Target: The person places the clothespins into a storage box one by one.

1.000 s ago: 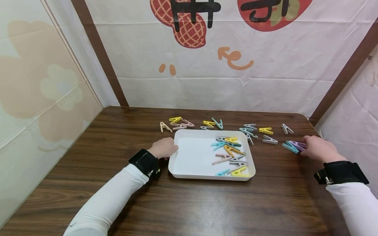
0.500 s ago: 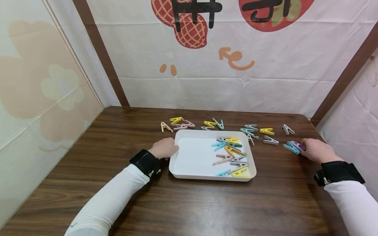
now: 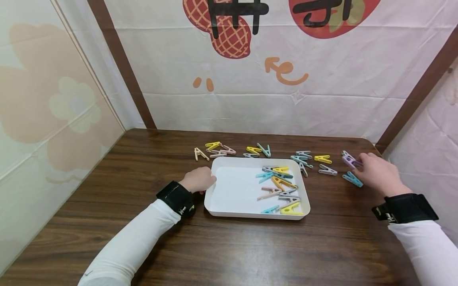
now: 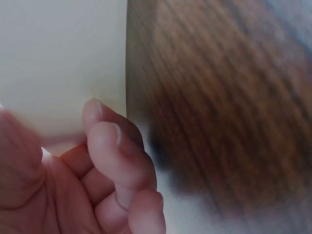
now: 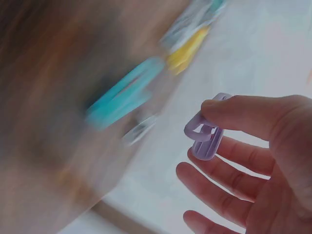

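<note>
A purple clothespin [image 5: 207, 131] is pinched between the thumb and fingers of my right hand [image 3: 381, 172], lifted at the right side of the table. In the head view a blue clothespin [image 3: 352, 179] lies just below that hand, and a grey one [image 3: 346, 153] shows behind the purple one. My left hand [image 3: 198, 179] grips the left wall of a white tray [image 3: 229, 214]; in the left wrist view its fingers [image 4: 109, 146] curl at the tray's edge. Several clothespins, such as a yellow one [image 3: 291, 209], lie in the tray's right half.
Several more clothespins lie along the back of the brown table [image 3: 250, 250], among them a yellow one [image 3: 323, 159], a grey one [image 3: 327, 170] and a cream one [image 3: 200, 154]. A printed white cloth [image 3: 232, 107] hangs behind the table's back edge.
My right hand has raised the purple clothespin away from the blue one, moving it up and slightly left. The left hand and the tray have stayed in place.
</note>
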The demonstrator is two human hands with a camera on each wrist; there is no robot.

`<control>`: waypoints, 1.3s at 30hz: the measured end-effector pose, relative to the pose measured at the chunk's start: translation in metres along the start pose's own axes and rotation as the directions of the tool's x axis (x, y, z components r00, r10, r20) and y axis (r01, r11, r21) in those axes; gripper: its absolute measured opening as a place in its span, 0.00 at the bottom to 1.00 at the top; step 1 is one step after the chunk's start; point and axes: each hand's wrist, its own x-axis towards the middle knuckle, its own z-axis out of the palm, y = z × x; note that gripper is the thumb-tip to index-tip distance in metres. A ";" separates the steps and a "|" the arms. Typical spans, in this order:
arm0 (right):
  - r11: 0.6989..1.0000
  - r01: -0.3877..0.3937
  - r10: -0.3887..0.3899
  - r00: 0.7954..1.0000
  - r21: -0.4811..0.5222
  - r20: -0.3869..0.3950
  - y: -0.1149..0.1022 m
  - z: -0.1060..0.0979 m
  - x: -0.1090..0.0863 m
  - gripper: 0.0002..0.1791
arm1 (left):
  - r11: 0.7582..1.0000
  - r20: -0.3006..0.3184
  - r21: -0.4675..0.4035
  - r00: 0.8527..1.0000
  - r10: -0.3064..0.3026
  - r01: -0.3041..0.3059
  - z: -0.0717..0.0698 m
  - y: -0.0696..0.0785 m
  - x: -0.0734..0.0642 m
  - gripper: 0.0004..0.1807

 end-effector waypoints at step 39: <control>0.730 0.675 -0.683 0.716 0.108 0.142 -0.176 0.025 -0.020 0.12 | 1.000 0.003 0.000 1.000 -0.001 0.001 -0.001 0.001 -0.001 0.16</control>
